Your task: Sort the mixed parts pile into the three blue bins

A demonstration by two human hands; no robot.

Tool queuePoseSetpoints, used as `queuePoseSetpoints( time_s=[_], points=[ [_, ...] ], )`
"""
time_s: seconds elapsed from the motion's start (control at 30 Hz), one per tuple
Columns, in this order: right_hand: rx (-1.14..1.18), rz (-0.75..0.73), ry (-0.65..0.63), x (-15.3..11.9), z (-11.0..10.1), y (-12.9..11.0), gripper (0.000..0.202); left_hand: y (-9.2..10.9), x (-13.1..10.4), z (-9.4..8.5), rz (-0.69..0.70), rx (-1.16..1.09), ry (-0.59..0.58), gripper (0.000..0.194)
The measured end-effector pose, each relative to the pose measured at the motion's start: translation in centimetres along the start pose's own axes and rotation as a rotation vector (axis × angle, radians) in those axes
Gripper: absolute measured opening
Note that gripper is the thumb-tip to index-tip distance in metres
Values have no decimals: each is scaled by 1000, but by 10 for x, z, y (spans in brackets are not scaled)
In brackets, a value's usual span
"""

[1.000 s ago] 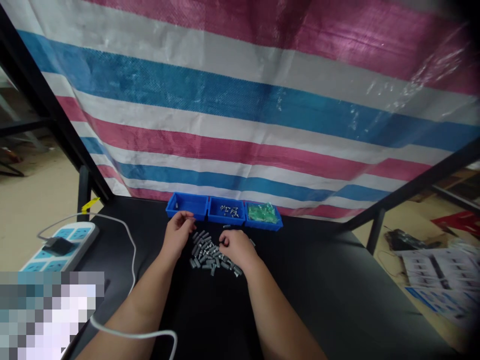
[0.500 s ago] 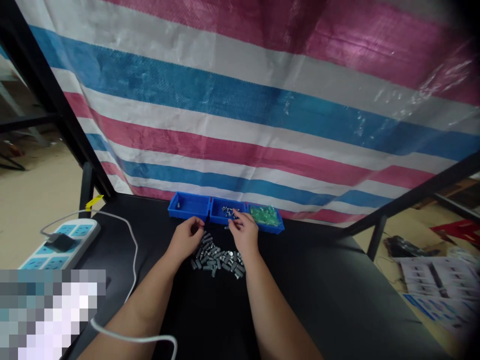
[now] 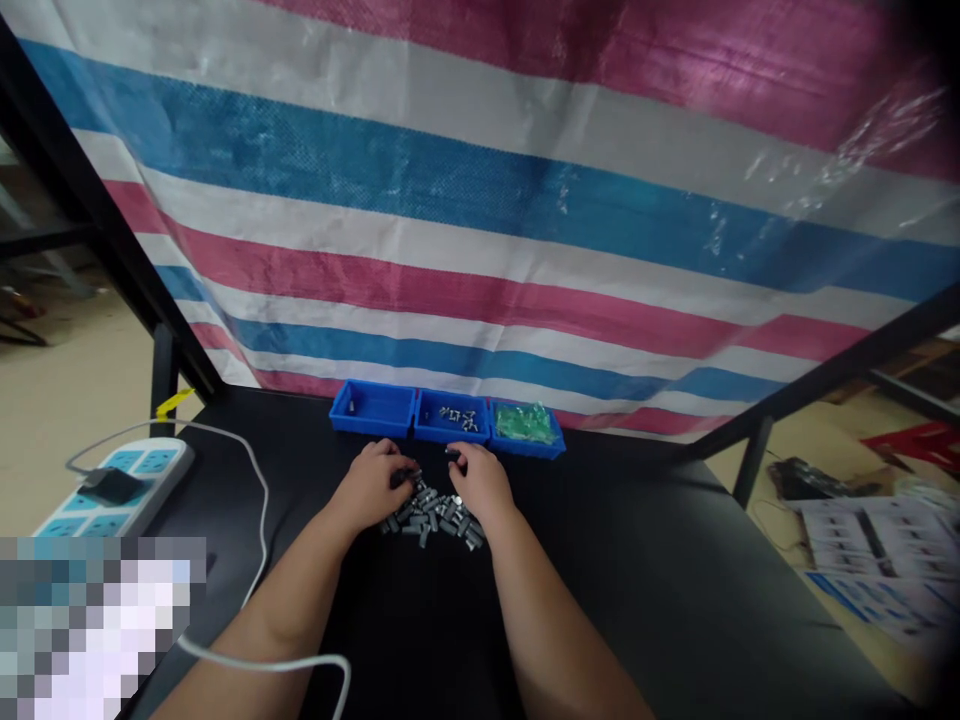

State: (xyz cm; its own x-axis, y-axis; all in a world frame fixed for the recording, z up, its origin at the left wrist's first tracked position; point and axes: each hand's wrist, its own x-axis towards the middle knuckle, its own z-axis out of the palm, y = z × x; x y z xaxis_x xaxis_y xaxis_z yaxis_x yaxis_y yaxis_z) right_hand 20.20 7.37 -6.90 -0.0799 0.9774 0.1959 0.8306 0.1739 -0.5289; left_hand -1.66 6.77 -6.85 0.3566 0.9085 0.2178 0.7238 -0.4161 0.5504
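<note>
Small grey and silver parts [image 3: 431,512] lie in a loose pile on the black table. My left hand [image 3: 379,484] is at the pile's upper left edge, its fingers curled round something I cannot make out. On the other side, my right hand [image 3: 478,482] pinches a small dark piece [image 3: 452,454] between thumb and fingers, just in front of the middle blue bin [image 3: 427,430]. That bin holds small silver parts [image 3: 459,416]. A single small piece lies in the left blue bin [image 3: 379,408]. Green parts [image 3: 525,422] fill the right blue bin [image 3: 555,447].
A white power strip [image 3: 161,480] with a black plug [image 3: 112,486] lies at the left of the table [image 3: 600,560]. Its white cable [image 3: 262,500] loops near my left forearm. A striped sheet [image 3: 450,260] hangs behind the bins. A pixelated patch covers the lower left corner.
My right hand has drawn back from the middle bin toward the pile. My left hand's fingers have moved down onto the pile's upper edge. The view has shifted slightly.
</note>
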Motion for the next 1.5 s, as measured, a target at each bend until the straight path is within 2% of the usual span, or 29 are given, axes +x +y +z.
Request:
queuePoseSetpoints(
  time_s=[0.23,0.4,0.53,0.77,0.9,1.03,1.23,1.4,1.5],
  points=[
    [-27,27,2,0,-2,1,14,-1,0,6,-22,42,8,25],
    [85,-148,101,-3,-6,-6,10,-1,1,7,-46,9,13,21],
    [208,-169,8,-7,-8,-14,17,-3,3,7,-52,-36,12,19],
    [219,-281,-131,-10,-12,-21,13,-1,6,3,-69,-105,86,20],
    [202,-238,-146,-10,-6,-20,14,-3,6,5,-77,-76,101,18],
    [178,-239,-124,-9,0,-20,16,-4,5,8,-87,-63,109,18],
    [130,-177,-45,-5,-4,-12,14,-2,5,8,-105,-79,124,17],
    [289,-155,42,-3,-4,0,10,-2,6,8,-116,-82,128,17],
    [383,-178,142,3,-6,-1,10,-1,5,8,-128,-107,142,16]
  ],
)
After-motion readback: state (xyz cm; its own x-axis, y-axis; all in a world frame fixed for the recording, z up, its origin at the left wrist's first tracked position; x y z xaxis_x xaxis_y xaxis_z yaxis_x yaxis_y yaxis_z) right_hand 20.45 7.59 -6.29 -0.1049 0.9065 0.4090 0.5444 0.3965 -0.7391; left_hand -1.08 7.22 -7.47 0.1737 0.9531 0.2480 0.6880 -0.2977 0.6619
